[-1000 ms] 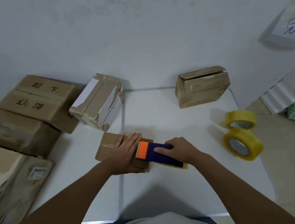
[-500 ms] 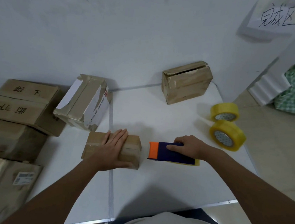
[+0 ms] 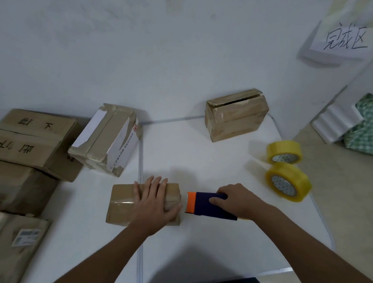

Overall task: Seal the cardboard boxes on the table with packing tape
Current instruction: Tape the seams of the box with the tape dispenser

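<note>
Box [image 3: 129, 204] lies near the table's [image 3: 195, 242] front middle under my left hand [image 3: 154, 202], fingers flat and pressing. My right hand [image 3: 235, 201] grips the tape dispenser [image 3: 207, 205] just right of it. I press the strip down firmly, smoothing toward both ends.

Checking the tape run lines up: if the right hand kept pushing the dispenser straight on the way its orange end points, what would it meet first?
Probably the small cardboard box under the left hand: the right hand aims the tape dispenser at its near end, across a narrow gap.
</note>
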Motion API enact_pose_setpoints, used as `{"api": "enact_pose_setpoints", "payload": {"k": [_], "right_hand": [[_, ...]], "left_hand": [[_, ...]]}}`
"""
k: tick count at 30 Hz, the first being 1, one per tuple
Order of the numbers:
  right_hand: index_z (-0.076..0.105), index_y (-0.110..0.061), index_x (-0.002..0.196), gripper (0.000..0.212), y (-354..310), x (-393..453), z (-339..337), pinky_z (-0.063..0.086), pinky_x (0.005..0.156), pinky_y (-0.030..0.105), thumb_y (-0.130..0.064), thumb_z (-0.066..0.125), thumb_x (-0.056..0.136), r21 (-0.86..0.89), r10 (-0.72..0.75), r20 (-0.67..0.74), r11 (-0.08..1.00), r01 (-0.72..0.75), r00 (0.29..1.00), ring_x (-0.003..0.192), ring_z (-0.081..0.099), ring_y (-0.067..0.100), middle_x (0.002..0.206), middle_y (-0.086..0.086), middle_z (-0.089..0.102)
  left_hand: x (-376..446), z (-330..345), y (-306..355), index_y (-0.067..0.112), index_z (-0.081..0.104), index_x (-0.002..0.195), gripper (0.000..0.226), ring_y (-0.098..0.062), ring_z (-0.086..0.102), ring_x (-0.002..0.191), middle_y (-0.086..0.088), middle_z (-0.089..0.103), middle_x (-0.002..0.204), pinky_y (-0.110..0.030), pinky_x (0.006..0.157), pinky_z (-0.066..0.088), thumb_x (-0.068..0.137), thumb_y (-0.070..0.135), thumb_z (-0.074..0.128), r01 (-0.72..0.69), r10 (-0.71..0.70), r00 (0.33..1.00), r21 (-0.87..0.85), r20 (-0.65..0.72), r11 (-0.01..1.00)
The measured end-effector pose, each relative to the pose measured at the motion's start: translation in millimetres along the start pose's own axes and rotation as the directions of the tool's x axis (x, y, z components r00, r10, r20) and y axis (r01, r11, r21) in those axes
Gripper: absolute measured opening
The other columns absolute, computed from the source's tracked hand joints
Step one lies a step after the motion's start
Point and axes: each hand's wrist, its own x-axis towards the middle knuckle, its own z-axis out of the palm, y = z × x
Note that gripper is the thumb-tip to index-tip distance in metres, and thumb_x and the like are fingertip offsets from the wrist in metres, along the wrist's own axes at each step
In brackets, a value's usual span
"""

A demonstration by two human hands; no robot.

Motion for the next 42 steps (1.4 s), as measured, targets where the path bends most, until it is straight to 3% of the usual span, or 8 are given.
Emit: {"api": "enact_pose_setpoints", "payload": {"k": [9, 14, 21, 27, 31, 33, 36, 42], "right_hand": [[0.058, -0.017, 0.114, 0.042, -51.7, 15.6, 2.5, 0.044, 0.07, 0.032, -0.053, 0.05, 0.094, -0.221, 0.029, -0.114, 0.974, -0.054, 0.993, 0.084, 0.055, 0.022, 0.098, 0.004, 0.057], [0.065, -0.017, 0.105, 0.021, -46.4, 24.7, 22.1, 0.04, 0.072, 0.029, -0.03, 0.057, 0.091, -0.464, 0.06, -0.139, 0.878, -0.118, 0.989, 0.097, 0.066, 0.026, 0.107, 0.004, 0.066], [0.041, -0.023, 0.136, 0.043, -2.4, 45.3, 45.3, 0.037, 0.084, 0.033, -0.048, 0.04, 0.1, -0.248, 0.095, -0.4, 0.946, -0.207, 0.912, 0.105, 0.06, 0.026, 0.115, 0.005, 0.067], [0.024, -0.03, 0.151, 0.07, 5.5, 57.7, 85.4, 0.045, 0.096, 0.045, -0.034, 0.062, 0.092, 0.098, 0.209, -0.222, 0.977, -0.191, 0.952, 0.119, 0.053, 0.032, 0.133, 0.008, 0.053], [0.066, -0.017, 0.1, 0.027, -12.3, 52.6, 93.7, 0.044, 0.082, 0.039, 0.0, 0.056, 0.082, 0.25, 0.088, -0.536, 0.966, 0.059, 0.84, 0.096, 0.056, 0.028, 0.103, 0.008, 0.062], [0.062, -0.021, 0.065, 0.042, -34.2, 37.8, 89.9, 0.046, 0.072, 0.03, 0.016, 0.043, 0.072, 0.578, 0.141, -0.432, 0.802, 0.153, 0.891, 0.079, 0.06, 0.019, 0.078, 0.002, 0.066], [0.053, -0.014, 0.048, 0.044, -66.4, 26.4, 93.0, 0.045, 0.067, 0.019, 0.022, 0.033, 0.065, 0.789, 0.035, -0.188, 0.601, 0.13, 0.982, 0.067, 0.056, 0.016, 0.061, 0.004, 0.06], [0.056, -0.013, 0.047, 0.041, -71.9, 55.6, 121.3, 0.042, 0.071, 0.035, 0.018, 0.036, 0.066, 0.781, 0.109, 0.042, 0.617, -0.101, 0.993, 0.075, 0.054, 0.028, 0.064, 0.011, 0.059]], "left_hand": [[-0.5, -1.7, 2.3, 0.016, 0.04, 0.145, 0.085, -0.03, 0.032, 0.143, -0.007, 0.045, 0.147, -0.066, 0.116, 0.013, 0.086, 0.077, 0.035, 0.003, -0.003, 1.0, 0.042, -0.008, 0.999], [-1.5, -2.5, 1.6, 0.016, 0.042, 0.145, 0.086, -0.031, 0.033, 0.142, -0.007, 0.046, 0.146, -0.067, 0.115, 0.015, 0.087, 0.078, 0.029, -0.009, 0.009, 1.0, 0.038, -0.019, 0.999], [2.3, -6.0, -5.8, 0.017, 0.043, 0.145, 0.085, -0.029, 0.032, 0.144, -0.005, 0.044, 0.148, -0.066, 0.115, 0.015, 0.087, 0.077, 0.034, -0.082, 0.081, 0.997, 0.033, 0.01, 0.996], [7.7, -11.3, -25.9, 0.022, 0.025, 0.156, 0.087, -0.024, 0.01, 0.153, -0.001, 0.021, 0.164, -0.064, 0.117, 0.008, 0.09, 0.079, 0.02, -0.283, 0.275, 0.954, 0.061, 0.122, 0.957], [7.5, -20.3, -34.9, 0.025, 0.021, 0.157, 0.079, -0.019, -0.003, 0.153, -0.001, 0.005, 0.167, -0.058, 0.121, -0.002, 0.096, 0.073, 0.013, -0.217, 0.216, 0.975, 0.039, 0.045, 0.975], [1.0, -28.6, -40.1, 0.032, 0.021, 0.156, 0.075, -0.018, -0.009, 0.153, 0.003, 0.003, 0.167, -0.052, 0.117, -0.014, 0.095, 0.072, 0.007, -0.042, 0.042, 0.999, -0.033, -0.013, 0.999], [-11.1, -26.4, -46.3, 0.043, 0.007, 0.156, 0.077, -0.025, -0.016, 0.152, 0.012, -0.01, 0.165, -0.062, 0.112, -0.017, 0.088, 0.075, -0.009, 0.075, -0.07, 0.995, -0.069, 0.076, 0.995], [-20.2, -7.0, -47.1, 0.033, 0.018, 0.158, 0.07, -0.04, 0.007, 0.151, 0.0, 0.012, 0.166, -0.079, 0.106, 0.007, 0.098, 0.069, 0.015, 0.006, -0.013, 0.997, 0.101, 0.071, 0.995]]}}
